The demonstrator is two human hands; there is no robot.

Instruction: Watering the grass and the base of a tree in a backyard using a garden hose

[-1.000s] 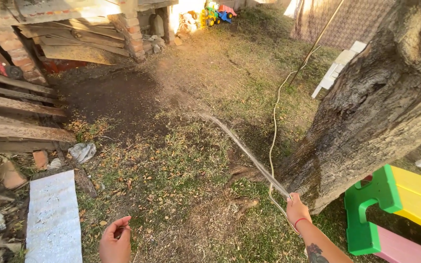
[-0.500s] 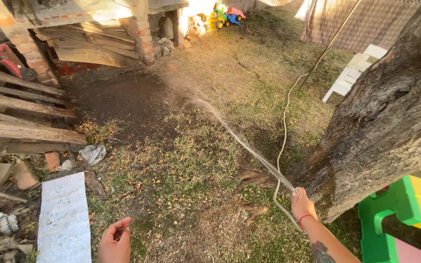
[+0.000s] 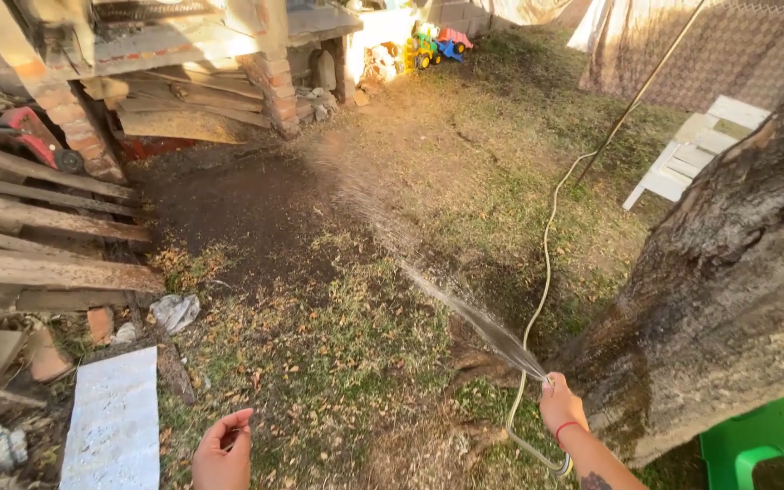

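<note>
Head view, looking down at a yard w/ patchy grass. Right hand [image 3: 562, 406] closed round the end of a pale garden hose [image 3: 543, 263], thumb side up, red band at the wrist, tattoo on the forearm below. Water jet [image 3: 465, 313] leaving the hose end at the fist, fanning up and to the left across the grass, thinning to mist over the dark wet soil [image 3: 238, 204]. Hose looping down under the fist near the bottom edge, then running up past the tree toward a slanted pole [image 3: 641, 91]. Left hand [image 3: 221, 451] at the bottom edge, empty, fingers loosely curled, half open, apart from everything, hovering over grass just right of a white flat sheet [image 3: 112, 426].

Big rough tree trunk [image 3: 737, 272] filling the right side, bark close by the right hand. Green plastic piece [image 3: 759, 445] at bottom right corner, partly cut off. White plastic chair [image 3: 696, 145] lying beyond the trunk. Stacked wooden planks [image 3: 38, 218] along the left, brick pillars [image 3: 269, 77] and more boards behind. Coloured toy truck [image 3: 433, 45] far back at top centre. Crumpled pale scrap [image 3: 174, 311] near the planks; kind unclear.
</note>
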